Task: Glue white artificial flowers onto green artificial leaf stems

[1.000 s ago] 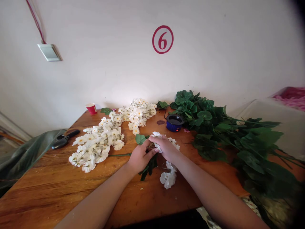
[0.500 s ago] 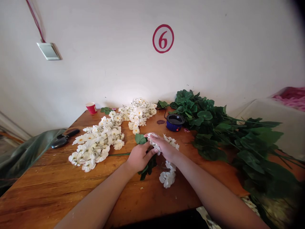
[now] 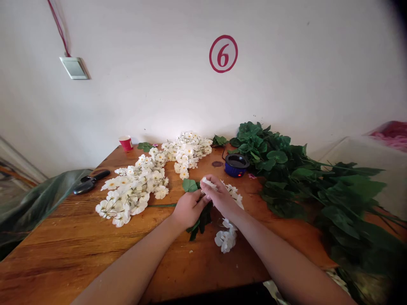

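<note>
Artificial white blossom spray [image 3: 226, 238], lower end resting on wooden table [image 3: 57, 250] near the front edge; right hand [image 3: 219, 197] pinched on its upper blossoms, left hand [image 3: 190, 208] closed on its green stem. Blossom pile [image 3: 133, 190] left, leafy stems [image 3: 286, 178] right

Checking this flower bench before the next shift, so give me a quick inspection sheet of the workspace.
surface: wooden table, orange-brown grain
job's things: white blossom sprays, green leaf stems
clutter: red paper cup, black-handled shears, blue round pot
hands: left hand closed on a green stem; right hand pinching a white blossom
cables: thin black cable behind the pot; red cord on the wall
surroundings: white wall with a red 6 sign, green cloth
</note>
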`<move>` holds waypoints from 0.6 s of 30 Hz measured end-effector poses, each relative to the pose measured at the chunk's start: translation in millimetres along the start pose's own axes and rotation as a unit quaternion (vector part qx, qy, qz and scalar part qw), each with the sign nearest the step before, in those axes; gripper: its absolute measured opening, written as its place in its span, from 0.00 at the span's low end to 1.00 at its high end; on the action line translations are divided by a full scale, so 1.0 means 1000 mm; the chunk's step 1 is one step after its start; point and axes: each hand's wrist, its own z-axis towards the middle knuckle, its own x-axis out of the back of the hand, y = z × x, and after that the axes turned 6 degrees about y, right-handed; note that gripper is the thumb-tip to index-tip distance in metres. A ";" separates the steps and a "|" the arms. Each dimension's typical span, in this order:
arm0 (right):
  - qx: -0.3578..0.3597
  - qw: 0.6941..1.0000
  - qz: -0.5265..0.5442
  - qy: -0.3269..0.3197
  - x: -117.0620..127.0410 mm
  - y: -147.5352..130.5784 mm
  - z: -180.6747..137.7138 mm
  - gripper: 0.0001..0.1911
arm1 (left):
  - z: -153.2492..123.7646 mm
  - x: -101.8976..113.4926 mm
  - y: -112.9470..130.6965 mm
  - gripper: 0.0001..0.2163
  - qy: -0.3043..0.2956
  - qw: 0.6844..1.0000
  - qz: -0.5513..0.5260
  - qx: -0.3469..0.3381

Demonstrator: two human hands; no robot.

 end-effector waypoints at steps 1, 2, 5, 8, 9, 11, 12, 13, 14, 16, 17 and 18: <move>-0.001 1.000 0.010 0.017 -0.002 0.001 0.000 0.13 | 0.000 0.000 0.002 0.18 -0.003 1.000 0.009 0.002; -0.008 0.999 0.028 0.029 -0.004 0.002 0.001 0.13 | 0.000 0.001 0.003 0.18 -0.005 1.000 0.019 0.003; -0.043 0.992 0.108 0.054 -0.007 0.009 0.004 0.14 | 0.000 0.002 0.007 0.18 -0.011 0.999 0.044 0.001; -0.072 0.981 0.167 0.070 -0.010 0.015 0.006 0.16 | -0.001 0.002 0.008 0.17 -0.015 0.998 0.061 -0.005; -0.078 0.978 0.176 0.075 -0.010 0.016 0.006 0.16 | -0.001 0.003 0.008 0.17 -0.015 0.998 0.068 -0.008; -0.086 0.976 0.183 0.081 -0.011 0.017 0.006 0.17 | -0.001 0.003 0.008 0.17 -0.014 0.997 0.080 -0.013; -0.087 0.976 0.183 0.084 -0.011 0.017 0.005 0.17 | -0.001 0.003 0.008 0.17 -0.015 0.996 0.082 -0.016; -0.086 0.976 0.180 0.087 -0.011 0.018 0.005 0.18 | -0.001 0.003 0.008 0.17 -0.016 0.996 0.084 -0.017; -0.083 0.977 0.175 0.089 -0.011 0.018 0.005 0.19 | -0.001 0.003 0.008 0.17 -0.018 0.996 0.085 -0.018; -0.067 0.981 0.151 0.101 -0.010 0.019 0.005 0.21 | -0.001 0.003 0.009 0.17 -0.021 0.996 0.088 -0.020; -0.056 0.983 0.135 0.111 -0.009 0.020 0.005 0.21 | -0.001 0.003 0.009 0.17 -0.022 0.995 0.091 -0.022; -0.043 0.985 0.117 0.121 -0.008 0.020 0.005 0.22 | -0.001 0.003 0.010 0.18 -0.024 0.995 0.095 -0.024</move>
